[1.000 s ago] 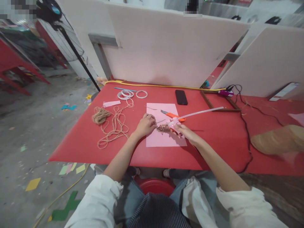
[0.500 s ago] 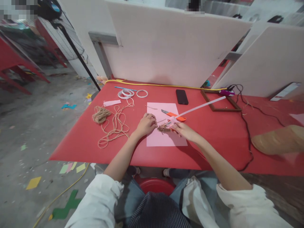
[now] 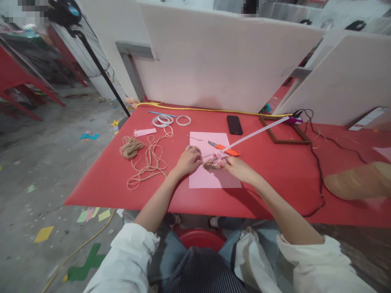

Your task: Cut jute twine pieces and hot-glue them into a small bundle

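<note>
My right hand is closed around a pink hot glue gun, from whose back a long pale glue stick juts up to the right. The gun's front is just above a small brown, rough-looking piece on a sheet of pink paper. At that piece's left end, my left hand rests on the paper with curled fingers pressed together; what they pinch is too small to make out. Behind the gun lies an orange utility knife, its blade out to the left.
Left of the paper lie a twine bundle with loose loops, white rings and a pink strip. A black phone, a brown frame and a dark cable lie right. White boards stand behind the red table.
The glue gun has tilted slightly in my right hand, and the far end of its glue stick has swung a little up in the view. My left hand stays at the brown piece.
</note>
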A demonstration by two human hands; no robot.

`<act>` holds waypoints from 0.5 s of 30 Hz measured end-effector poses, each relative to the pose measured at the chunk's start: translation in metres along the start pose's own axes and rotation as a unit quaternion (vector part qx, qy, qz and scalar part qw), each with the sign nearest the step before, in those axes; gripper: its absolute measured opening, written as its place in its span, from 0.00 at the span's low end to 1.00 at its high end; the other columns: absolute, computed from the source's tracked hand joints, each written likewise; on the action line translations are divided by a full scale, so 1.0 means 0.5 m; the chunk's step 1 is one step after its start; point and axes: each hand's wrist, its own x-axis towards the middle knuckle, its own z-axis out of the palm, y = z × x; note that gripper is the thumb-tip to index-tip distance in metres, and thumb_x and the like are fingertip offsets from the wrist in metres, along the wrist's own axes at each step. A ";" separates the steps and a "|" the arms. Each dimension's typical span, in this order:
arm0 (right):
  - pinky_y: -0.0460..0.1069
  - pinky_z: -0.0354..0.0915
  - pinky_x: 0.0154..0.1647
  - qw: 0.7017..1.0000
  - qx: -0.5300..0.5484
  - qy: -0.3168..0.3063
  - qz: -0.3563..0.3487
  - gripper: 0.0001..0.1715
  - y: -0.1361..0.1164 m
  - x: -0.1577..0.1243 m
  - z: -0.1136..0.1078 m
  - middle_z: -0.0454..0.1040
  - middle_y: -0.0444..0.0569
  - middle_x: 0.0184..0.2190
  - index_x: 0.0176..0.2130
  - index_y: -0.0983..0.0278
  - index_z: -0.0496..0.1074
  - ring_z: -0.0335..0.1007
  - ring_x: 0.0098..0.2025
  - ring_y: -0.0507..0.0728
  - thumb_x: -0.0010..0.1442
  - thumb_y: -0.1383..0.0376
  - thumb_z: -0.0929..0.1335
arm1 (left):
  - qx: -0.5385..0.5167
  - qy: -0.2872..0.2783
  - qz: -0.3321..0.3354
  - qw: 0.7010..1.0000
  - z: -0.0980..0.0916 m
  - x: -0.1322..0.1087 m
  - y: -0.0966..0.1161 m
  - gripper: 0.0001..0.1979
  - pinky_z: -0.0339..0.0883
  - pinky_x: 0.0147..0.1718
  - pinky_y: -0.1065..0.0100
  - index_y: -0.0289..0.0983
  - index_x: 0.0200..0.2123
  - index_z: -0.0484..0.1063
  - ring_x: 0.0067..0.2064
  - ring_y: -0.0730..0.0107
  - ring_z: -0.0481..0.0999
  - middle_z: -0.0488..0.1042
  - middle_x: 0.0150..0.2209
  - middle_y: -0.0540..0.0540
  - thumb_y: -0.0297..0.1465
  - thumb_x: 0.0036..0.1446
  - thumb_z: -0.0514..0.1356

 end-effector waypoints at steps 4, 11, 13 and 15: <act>0.54 0.66 0.45 1.000 0.001 0.005 -0.001 0.24 0.001 0.001 0.003 0.80 0.57 0.43 0.40 0.63 0.78 0.75 0.43 0.63 0.70 0.53 0.59 | -0.002 -0.001 -0.001 1.000 0.001 0.000 0.000 0.03 0.66 0.55 0.56 0.38 0.32 0.78 0.52 0.57 0.68 0.76 0.46 0.43 0.30 0.57 0.64; 0.53 0.66 0.41 0.999 0.032 0.031 -0.022 0.22 0.021 0.011 0.015 0.81 0.57 0.43 0.42 0.60 0.79 0.75 0.44 0.65 0.69 0.53 0.61 | -0.006 0.000 0.001 1.000 0.001 -0.002 -0.001 0.04 0.66 0.55 0.55 0.38 0.33 0.79 0.52 0.57 0.68 0.76 0.46 0.43 0.31 0.57 0.64; 0.53 0.65 0.40 0.999 0.026 0.027 -0.021 0.22 0.023 0.012 0.013 0.80 0.57 0.40 0.38 0.61 0.78 0.75 0.41 0.65 0.69 0.51 0.61 | -0.008 0.000 0.000 1.000 0.001 -0.002 -0.001 0.03 0.66 0.54 0.55 0.38 0.32 0.79 0.52 0.57 0.68 0.76 0.46 0.43 0.30 0.57 0.64; 0.54 0.65 0.42 0.999 0.022 0.027 -0.020 0.22 0.020 0.011 0.010 0.80 0.57 0.40 0.38 0.61 0.78 0.75 0.41 0.65 0.69 0.52 0.62 | -0.008 0.000 0.000 1.000 0.002 -0.002 -0.002 0.03 0.66 0.54 0.55 0.38 0.32 0.79 0.52 0.57 0.68 0.76 0.46 0.43 0.30 0.57 0.64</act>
